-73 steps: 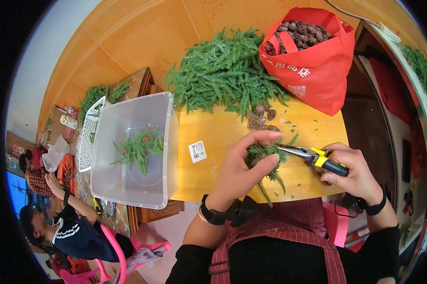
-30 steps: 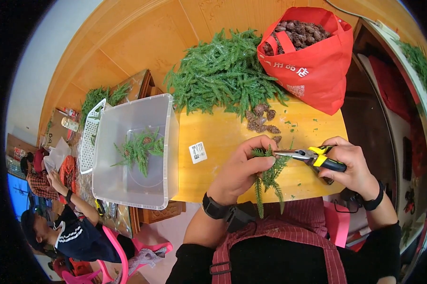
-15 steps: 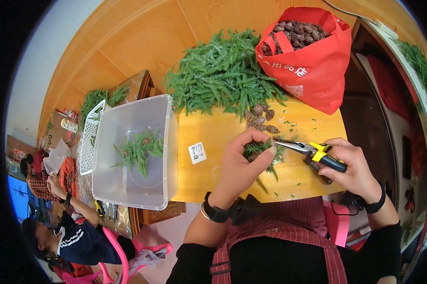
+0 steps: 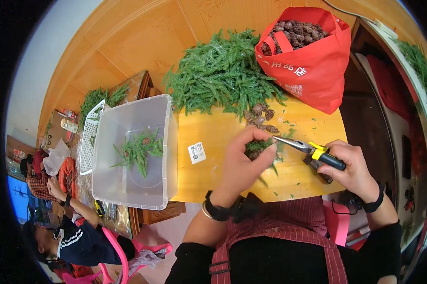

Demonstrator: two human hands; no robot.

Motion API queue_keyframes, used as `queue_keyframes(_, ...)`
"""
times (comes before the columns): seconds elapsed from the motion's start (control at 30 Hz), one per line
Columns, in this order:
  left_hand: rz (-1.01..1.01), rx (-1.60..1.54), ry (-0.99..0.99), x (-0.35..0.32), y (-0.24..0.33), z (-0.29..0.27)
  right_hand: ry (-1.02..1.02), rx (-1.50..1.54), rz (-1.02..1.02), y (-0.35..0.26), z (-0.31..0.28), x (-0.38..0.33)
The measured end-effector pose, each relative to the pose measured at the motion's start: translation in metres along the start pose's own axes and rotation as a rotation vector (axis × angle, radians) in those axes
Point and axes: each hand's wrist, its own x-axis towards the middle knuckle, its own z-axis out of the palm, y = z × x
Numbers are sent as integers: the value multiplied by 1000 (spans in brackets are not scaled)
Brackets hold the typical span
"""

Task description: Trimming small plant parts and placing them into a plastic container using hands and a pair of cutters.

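Note:
My left hand (image 4: 242, 161) is closed around a small bunch of green sprigs (image 4: 257, 146) over the yellow table (image 4: 213, 177). My right hand (image 4: 349, 170) grips a pair of pliers with black and yellow handles (image 4: 313, 152); their jaws point left and touch the bunch. Just beyond my hands lie a few pine cones (image 4: 261, 117). A big heap of green sprigs (image 4: 218, 75) covers the far side of the table.
A red bag (image 4: 313, 66) filled with pine cones stands at the far right. A clear plastic tub (image 4: 133, 151) holding a few sprigs and cones sits left of the table, with a white basket (image 4: 89, 137) beside it. Other people sit at lower left.
The sprigs hung down loose from my left hand a second ago; now they are gathered tight in the fist. The pliers stay at the bunch.

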Motion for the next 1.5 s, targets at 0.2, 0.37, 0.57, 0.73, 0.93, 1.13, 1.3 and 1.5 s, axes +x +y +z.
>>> queue_keyframes(0.2,372,485,139,-1,1,3,20,39,-29,-2,1,-4)
queue_keyframes(0.37,-344,-417,-69,-3,-1,-6,35,56,-167,9,5,1)
queue_keyframes(0.57,-507,-698,-203,-4,-4,-11,44,100,-228,13,9,2)
queue_keyframes(0.73,-202,-215,-52,-2,-2,-4,12,59,-119,5,6,-1)
queue_keyframes(0.93,478,601,157,-3,1,5,39,106,-48,7,11,-4)
queue_keyframes(1.13,-314,-417,-105,-3,4,-5,12,84,-158,16,9,-1)
queue_keyframes(1.3,-413,-576,-225,-2,-3,-14,-33,141,-198,16,8,1)
queue_keyframes(1.5,-480,-661,-311,-3,-10,-17,-32,199,-246,18,11,3)
